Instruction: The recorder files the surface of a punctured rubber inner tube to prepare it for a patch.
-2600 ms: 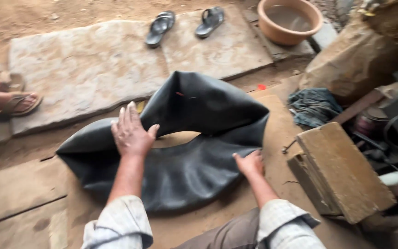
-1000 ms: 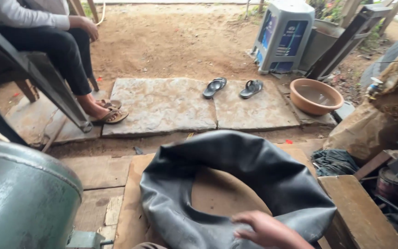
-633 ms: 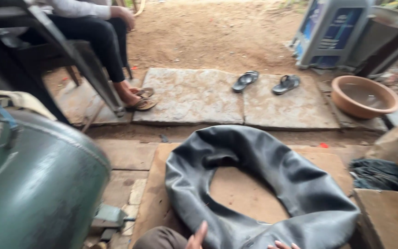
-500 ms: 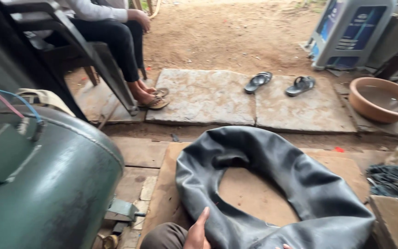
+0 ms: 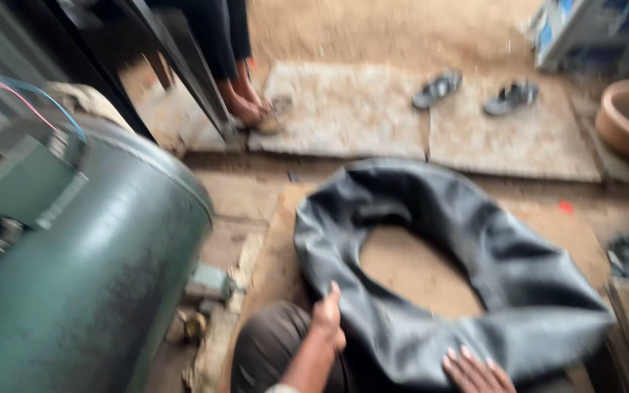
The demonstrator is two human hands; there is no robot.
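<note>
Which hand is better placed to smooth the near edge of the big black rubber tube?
Probably the right hand: it lies flat on the near edge of the floppy black rubber inner tube. The left hand only touches the tube's left rim, beside the big green metal tank.

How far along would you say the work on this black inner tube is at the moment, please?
Done: the black inner tube lies spread flat and limp on the wooden board. In hand: the left hand rests on its near left edge and the right hand presses its near rim. Left: no patch, tool or pump touches it, so any repair looks unstarted.
</note>
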